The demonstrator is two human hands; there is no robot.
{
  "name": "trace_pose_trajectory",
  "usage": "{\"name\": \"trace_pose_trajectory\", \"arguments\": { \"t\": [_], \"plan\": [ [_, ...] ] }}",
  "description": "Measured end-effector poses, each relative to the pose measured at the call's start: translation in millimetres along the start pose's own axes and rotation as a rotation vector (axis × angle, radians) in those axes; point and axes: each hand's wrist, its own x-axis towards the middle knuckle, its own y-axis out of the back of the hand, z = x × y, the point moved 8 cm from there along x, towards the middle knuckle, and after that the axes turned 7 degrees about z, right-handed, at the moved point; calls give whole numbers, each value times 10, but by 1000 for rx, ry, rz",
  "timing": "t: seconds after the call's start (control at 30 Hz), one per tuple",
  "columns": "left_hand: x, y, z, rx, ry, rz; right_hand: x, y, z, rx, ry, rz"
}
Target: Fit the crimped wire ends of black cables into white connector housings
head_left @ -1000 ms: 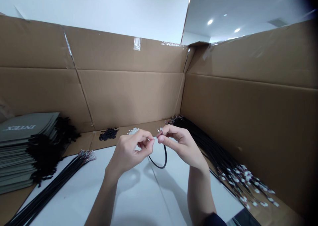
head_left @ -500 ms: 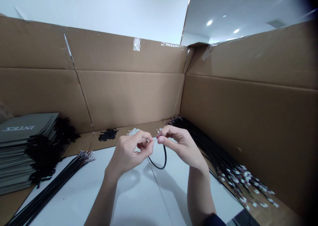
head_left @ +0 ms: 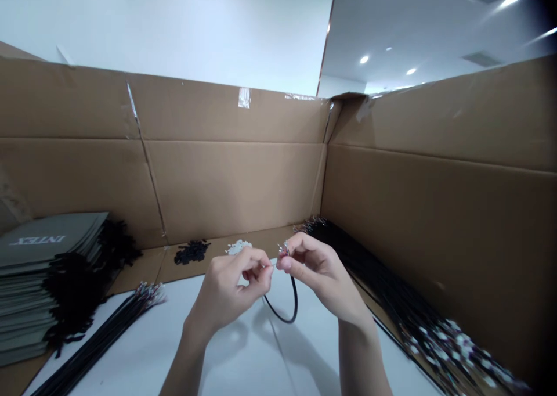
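A black cable (head_left: 296,303) hangs in a loop below my hands, and its near end fans out into several thin wires (head_left: 283,248). My right hand (head_left: 319,271) is closed, pinching that wire end between thumb and index finger. Facing it, my left hand (head_left: 237,280) is closed in a pinch on what looks like one thin wire, mostly covered by the fingertips. A small gap separates the two sets of fingertips. The lower run of the cable passes behind my left hand, where I cannot tell whether it is held.
Cardboard walls (head_left: 235,187) enclose a white work surface (head_left: 243,349). At left lie a bundle of black cables (head_left: 100,332) and a stack of grey sheets (head_left: 26,291). Black pieces (head_left: 191,252) and white pieces (head_left: 238,247) lie behind. More cables (head_left: 383,280) with white connectors (head_left: 461,344) line the right.
The view has tilted up a little, so everything sits lower. The thin wire that showed stretched between my fingertips is now barely visible. Both hands keep their pinches.
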Motion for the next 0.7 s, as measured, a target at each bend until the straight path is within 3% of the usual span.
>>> {"name": "trace_pose_trajectory", "arguments": {
  "t": [0.2,0.3,0.4,0.57,0.7],
  "plan": [
    [23,-38,-125,0,93,-25,119,-46,27,79,51,61],
    [5,-28,-268,-37,213,-38,198,-90,67,133,68,50],
    [-14,104,-434,-108,368,33,251,-92,68,148,110,78],
    [13,289,-546,-410,473,141,262,-93,11,124,182,98],
    [78,283,-500,-697,419,159,221,-102,-23,64,229,120]
  ]
}}
